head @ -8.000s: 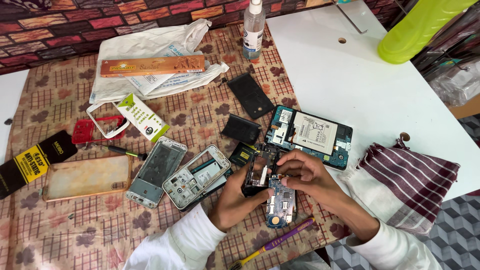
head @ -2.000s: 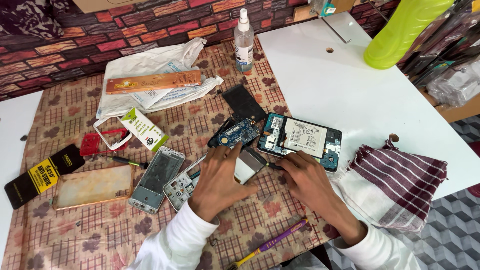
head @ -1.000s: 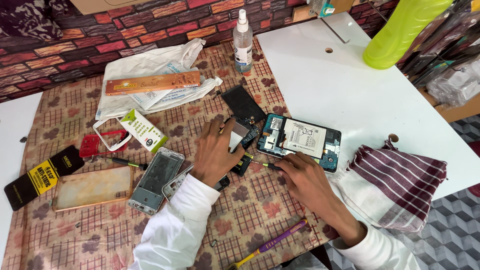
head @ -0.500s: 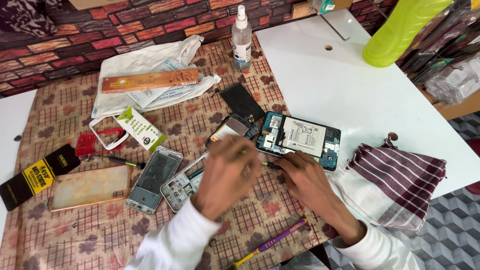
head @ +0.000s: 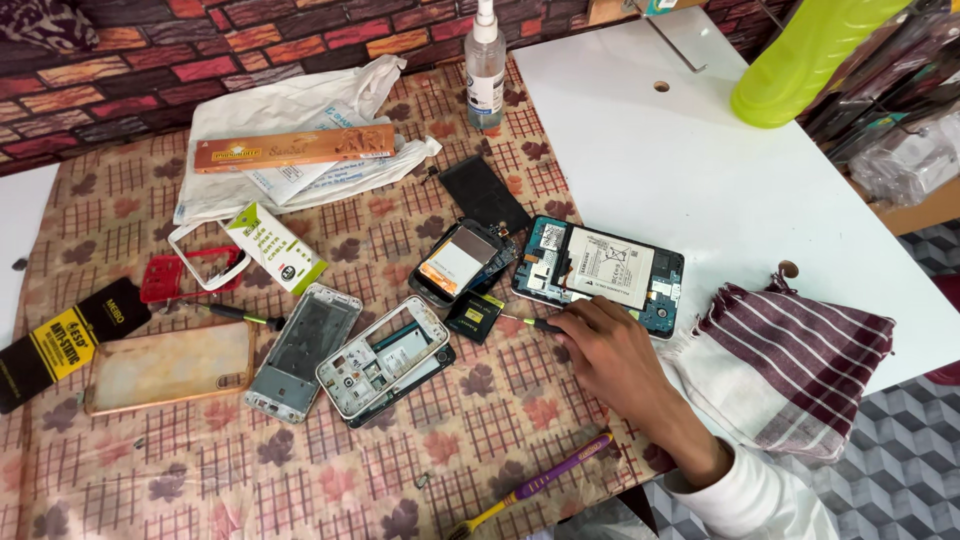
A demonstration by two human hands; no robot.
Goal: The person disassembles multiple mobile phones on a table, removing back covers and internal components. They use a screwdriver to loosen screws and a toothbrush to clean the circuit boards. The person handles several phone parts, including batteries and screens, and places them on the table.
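Right hand [head: 610, 350] rests on the patterned cloth [head: 120, 470], knuckles up, fingers curled on a thin screwdriver [head: 535, 324]. Green-tipped end points left, just beside the small black square part [head: 476, 315]. Grip looks like a pinch, but the fingertips are hidden under the hand, so not certain. Left hand is out of shot; only the right arm in a white sleeve [head: 750, 495] shows.

Hand sits at the lower left corner of the opened phone [head: 600, 272]: teal frame, back off, white battery showing, lying half on the cloth and half on the white table [head: 720, 170]. Fingers touch or nearly touch its edge.

Left of that: a smaller phone body [head: 458, 263] with an orange-and-white battery, tilted, overlapping a dark board. Above it a black flat panel [head: 484, 194].

Further left on the cloth: a silver mid-frame [head: 385, 358], another grey frame [head: 305, 350] beside it, a clear yellowed case [head: 168, 366], a black-and-yellow packet [head: 60, 340], a red-and-white case [head: 195, 268], and a green-and-white box [head: 275, 247].

Top: a white plastic bag [head: 290, 130] with a long orange box [head: 295, 148] on it, and a spray bottle [head: 486, 65] upright near the table edge.

Right: a striped maroon-and-white cloth [head: 800, 355] next to the wrist, and a lime bottle [head: 800, 55] lying at the table's far side. A purple toothbrush [head: 545, 482] lies near the bottom, well clear of the hand.
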